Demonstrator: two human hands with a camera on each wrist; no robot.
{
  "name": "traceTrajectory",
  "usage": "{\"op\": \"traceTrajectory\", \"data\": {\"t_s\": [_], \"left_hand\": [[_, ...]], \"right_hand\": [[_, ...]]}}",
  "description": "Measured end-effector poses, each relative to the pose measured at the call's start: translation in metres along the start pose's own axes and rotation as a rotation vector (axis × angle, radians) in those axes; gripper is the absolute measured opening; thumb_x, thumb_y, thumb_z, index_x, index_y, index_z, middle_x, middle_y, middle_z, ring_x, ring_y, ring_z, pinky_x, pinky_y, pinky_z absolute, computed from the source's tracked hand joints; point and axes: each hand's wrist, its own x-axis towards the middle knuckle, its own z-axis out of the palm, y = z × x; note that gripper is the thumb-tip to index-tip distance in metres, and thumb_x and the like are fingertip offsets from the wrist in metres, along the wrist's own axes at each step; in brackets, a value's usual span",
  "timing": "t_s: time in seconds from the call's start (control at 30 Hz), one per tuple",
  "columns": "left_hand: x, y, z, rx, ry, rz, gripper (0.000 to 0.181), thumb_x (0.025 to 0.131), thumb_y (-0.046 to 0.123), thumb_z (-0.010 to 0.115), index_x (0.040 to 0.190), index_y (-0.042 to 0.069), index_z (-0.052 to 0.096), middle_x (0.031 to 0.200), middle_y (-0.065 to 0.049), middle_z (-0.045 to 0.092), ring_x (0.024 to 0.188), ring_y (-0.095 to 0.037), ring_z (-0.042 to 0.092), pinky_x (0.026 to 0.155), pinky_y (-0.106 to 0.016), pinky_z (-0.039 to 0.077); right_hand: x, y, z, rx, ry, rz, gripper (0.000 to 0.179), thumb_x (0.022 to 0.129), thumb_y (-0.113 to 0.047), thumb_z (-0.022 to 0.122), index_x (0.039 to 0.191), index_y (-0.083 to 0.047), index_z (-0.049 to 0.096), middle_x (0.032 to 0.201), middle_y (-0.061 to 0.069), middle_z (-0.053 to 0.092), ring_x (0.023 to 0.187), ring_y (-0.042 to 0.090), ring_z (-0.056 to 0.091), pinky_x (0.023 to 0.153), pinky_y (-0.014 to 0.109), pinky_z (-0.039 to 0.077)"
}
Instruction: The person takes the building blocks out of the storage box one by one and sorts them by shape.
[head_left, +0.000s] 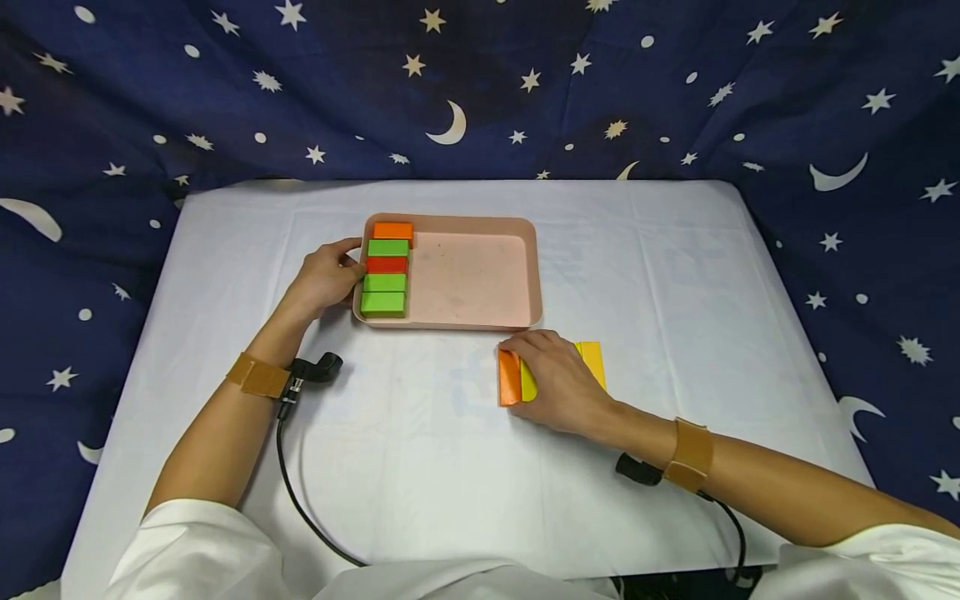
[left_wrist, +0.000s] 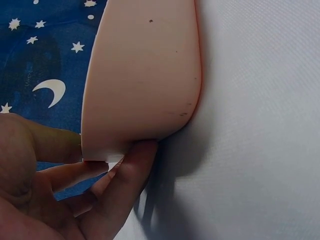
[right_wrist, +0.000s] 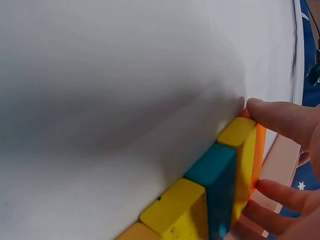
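- Head view: smooth pink tray (head_left: 472, 271), round-cornered, five flat-faced oblong blocks (head_left: 386, 282) lined up along its left end.
- Left hand (head_left: 322, 277) holds that left end, bent fingers against rim and wall.
- Right hand (head_left: 561, 383) grips an orange block (head_left: 509, 379) by its near and far ends, on white cloth (head_left: 450, 467) nearer than the tray.
- Right alongside: yellow blocks (right_wrist: 237, 132), one dark-specked, and a teal block (right_wrist: 215, 167).

We are counting two hands (head_left: 558, 379), two straps (head_left: 258, 377), one tray (head_left: 474, 275), three green blocks (head_left: 383, 305), one red block (head_left: 386, 265), one orange block (head_left: 393, 230) inside, at least five blocks (right_wrist: 222, 185) outside.
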Motion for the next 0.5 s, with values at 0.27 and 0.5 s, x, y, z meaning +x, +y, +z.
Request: {"op": "traceTrajectory", "data": {"t_s": [0.27, 0.5], "left_hand": [[0.000, 0.001, 0.000, 0.023, 0.005, 0.001, 0.059, 0.105, 0.014, 0.051, 0.162, 0.010, 0.037, 0.114, -0.020, 0.060, 0.062, -0.011, 0.065, 0.060, -0.030, 0.061], [0.000, 0.003, -0.001, 0.016, -0.002, -0.004, 0.060, 0.105, 0.014, 0.052, 0.163, 0.010, 0.036, 0.114, -0.020, 0.060, 0.063, -0.011, 0.066, 0.062, -0.031, 0.062]], "right_hand": [[-0.001, 0.001, -0.004, 0.014, -0.018, -0.001, 0.079, 0.071, -0.026, 0.095, 0.140, -0.011, 0.060, 0.144, 0.007, 0.057, 0.136, 0.030, 0.048, 0.113, 0.056, 0.042], [0.005, -0.009, -0.023, 0.073, -0.024, 0.022, 0.065, 0.076, -0.034, 0.094, 0.130, -0.011, 0.066, 0.131, 0.004, 0.063, 0.118, 0.027, 0.057, 0.102, 0.045, 0.049]]}}
